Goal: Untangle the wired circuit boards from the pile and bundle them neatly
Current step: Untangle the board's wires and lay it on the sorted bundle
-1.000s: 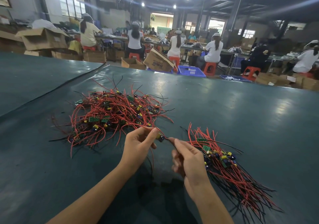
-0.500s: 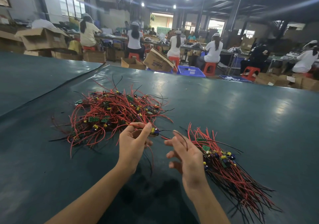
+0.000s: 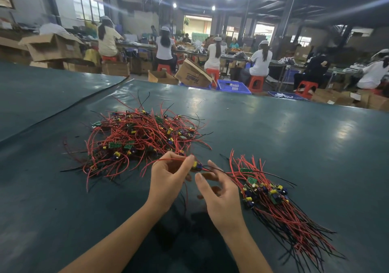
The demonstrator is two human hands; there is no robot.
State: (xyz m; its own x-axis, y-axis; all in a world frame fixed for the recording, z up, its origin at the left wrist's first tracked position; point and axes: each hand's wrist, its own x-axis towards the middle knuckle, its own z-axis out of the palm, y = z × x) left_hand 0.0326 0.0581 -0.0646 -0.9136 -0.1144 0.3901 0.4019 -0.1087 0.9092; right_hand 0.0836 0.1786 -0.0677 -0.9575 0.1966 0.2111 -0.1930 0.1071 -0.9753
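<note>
A tangled pile (image 3: 136, 140) of small green circuit boards with red and black wires lies on the dark green table (image 3: 294, 146), left of centre. To the right lies a straightened bundle (image 3: 271, 201) of the same boards, wires trailing toward me. My left hand (image 3: 168, 180) pinches one wired board (image 3: 196, 165) between thumb and fingertips, just in front of the pile. My right hand (image 3: 219, 197) hovers beside it with fingers spread and relaxed, a black wire running across its fingertips toward the bundle.
The table's far edge runs across the frame. Beyond it sit cardboard boxes (image 3: 191, 74), blue crates (image 3: 233, 86), red stools and several seated people at other benches. A seam (image 3: 63, 112) in the table cover runs diagonally at left.
My right hand let go of the wire it pinched and opened its fingers. My left hand lifted the board slightly toward the pile's edge.
</note>
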